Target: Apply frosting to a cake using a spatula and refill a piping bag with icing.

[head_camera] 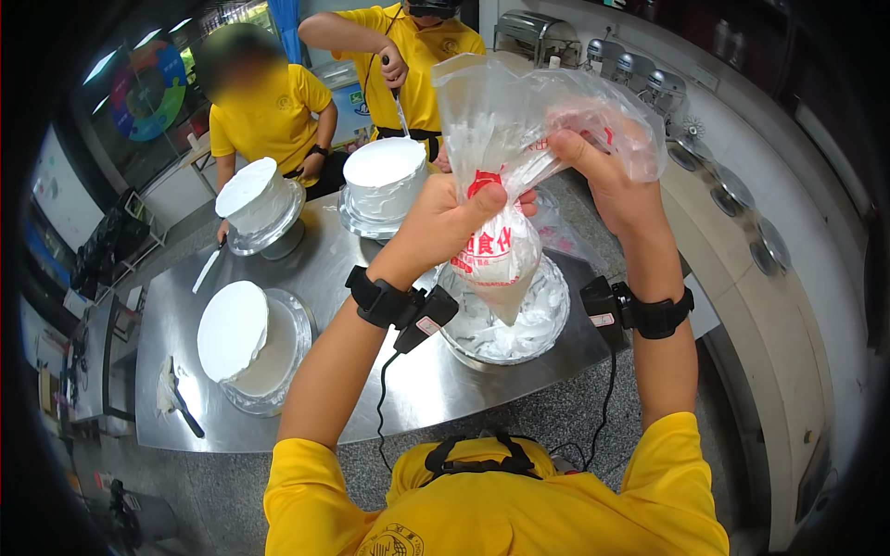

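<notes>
My left hand grips the neck of a clear plastic piping bag with red print, its lower part full of white cream and its tip pointing down. My right hand holds the bag's loose upper end, some fingers seen through the plastic. Below the tip stands a metal bowl of white cream. To the left, a round cake coated in white rests on a silvery turntable. Near it lies a dark-handled spatula beside a crumpled pale cloth or bag.
Across the steel table, two co-workers in yellow shirts stand by white-coated cakes on turntables. One holds a spatula low at left, the other a spatula above a cake. Another plastic bag lies behind the bowl. Stand mixers line the wall counter.
</notes>
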The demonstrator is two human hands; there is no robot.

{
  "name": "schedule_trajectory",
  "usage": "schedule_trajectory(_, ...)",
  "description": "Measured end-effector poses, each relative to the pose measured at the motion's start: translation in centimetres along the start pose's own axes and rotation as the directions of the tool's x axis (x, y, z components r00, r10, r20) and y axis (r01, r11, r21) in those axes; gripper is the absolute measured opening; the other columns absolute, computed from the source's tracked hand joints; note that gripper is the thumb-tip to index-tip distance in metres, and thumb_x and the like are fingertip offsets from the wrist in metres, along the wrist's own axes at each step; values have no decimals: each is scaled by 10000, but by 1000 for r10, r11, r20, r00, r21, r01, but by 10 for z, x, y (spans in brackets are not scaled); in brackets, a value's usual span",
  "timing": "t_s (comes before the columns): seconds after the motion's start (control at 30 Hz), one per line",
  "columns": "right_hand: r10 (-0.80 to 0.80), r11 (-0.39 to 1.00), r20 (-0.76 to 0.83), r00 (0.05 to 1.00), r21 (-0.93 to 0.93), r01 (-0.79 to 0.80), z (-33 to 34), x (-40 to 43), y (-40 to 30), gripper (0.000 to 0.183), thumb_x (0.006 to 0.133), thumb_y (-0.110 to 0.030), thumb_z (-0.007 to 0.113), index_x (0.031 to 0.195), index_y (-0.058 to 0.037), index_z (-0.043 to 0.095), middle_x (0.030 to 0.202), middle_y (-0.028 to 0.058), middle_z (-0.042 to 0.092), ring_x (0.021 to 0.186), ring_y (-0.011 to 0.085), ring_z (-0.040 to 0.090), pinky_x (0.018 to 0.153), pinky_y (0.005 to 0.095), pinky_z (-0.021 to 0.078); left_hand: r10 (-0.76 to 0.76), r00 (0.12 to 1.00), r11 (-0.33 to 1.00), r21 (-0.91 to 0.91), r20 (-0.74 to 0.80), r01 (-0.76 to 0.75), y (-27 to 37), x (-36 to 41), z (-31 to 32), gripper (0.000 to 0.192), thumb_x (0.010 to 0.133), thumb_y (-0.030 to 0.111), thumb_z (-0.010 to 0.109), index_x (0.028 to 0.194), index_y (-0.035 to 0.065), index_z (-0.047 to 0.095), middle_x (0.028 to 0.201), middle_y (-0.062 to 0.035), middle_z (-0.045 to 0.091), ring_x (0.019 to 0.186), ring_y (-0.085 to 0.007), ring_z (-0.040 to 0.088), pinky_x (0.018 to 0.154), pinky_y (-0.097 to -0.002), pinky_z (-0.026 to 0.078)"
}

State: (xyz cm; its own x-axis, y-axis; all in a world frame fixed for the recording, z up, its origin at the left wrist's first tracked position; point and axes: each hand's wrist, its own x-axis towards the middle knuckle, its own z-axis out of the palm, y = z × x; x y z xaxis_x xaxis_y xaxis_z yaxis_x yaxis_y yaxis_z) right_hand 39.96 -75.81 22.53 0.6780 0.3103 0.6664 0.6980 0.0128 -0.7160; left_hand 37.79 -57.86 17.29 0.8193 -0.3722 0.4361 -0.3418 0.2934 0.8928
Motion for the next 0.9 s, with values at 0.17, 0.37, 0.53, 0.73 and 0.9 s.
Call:
schedule_trajectory(0.17, 37, 985, 139, 990, 164, -60, -18, -15, 12, 304, 782, -197, 541, 1021, -9, 543, 893, 68, 584, 797, 133, 560, 710, 250, 457, 91, 995, 995, -25, -52, -92, -1, -9, -5, 344, 824, 252, 537, 1009, -36, 531, 887, -93, 595, 775, -120, 567, 672, -246, 459)
schedule_trajectory(0.37, 233, 751, 246, 941, 569, -335, -28, -6, -31, 415, 825, -308, 478, 1082, 18, 482, 815, 95, 592, 715, 123, 565, 648, 257, 481, 49, 993, 938, 346, -106, -9, -1, -25, -5, 206, 803, 187, 563, 876, -1, 602, 740, -6, 595, 691, -47, 504, 608, -210, 411)
schedule_trajectory(0.53, 365, 906, 79, 928, 200, -374, -26, -9, -15, 333, 729, -95, 621, 1014, 2, 478, 627, -1, 508, 496, 15, 438, 391, 153, 329, 137, 982, 954, 284, -128, -96, 11, -41, 7, 174, 771, 113, 582, 904, 2, 594, 796, -18, 605, 716, -55, 513, 644, -213, 414)
schedule_trajectory(0.73, 427, 803, 185, 885, 372, -466, -7, -26, 15, 285, 726, -19, 565, 998, 1, 483, 660, 3, 534, 493, 1, 436, 380, 141, 321, 155, 984, 988, 34, -89, -153, 19, -57, 14, 194, 723, 12, 602, 917, 3, 592, 852, -36, 610, 781, -89, 542, 702, -239, 435)
schedule_trajectory(0.9, 361, 890, 597, 717, 11, -457, 12, -28, -13, 297, 727, -24, 538, 1018, 15, 495, 725, -11, 561, 622, 45, 509, 566, 172, 411, 183, 968, 979, 125, -169, -163, 22, -67, 7, 237, 688, -19, 621, 921, 13, 591, 879, -33, 607, 812, -99, 551, 714, -248, 444)
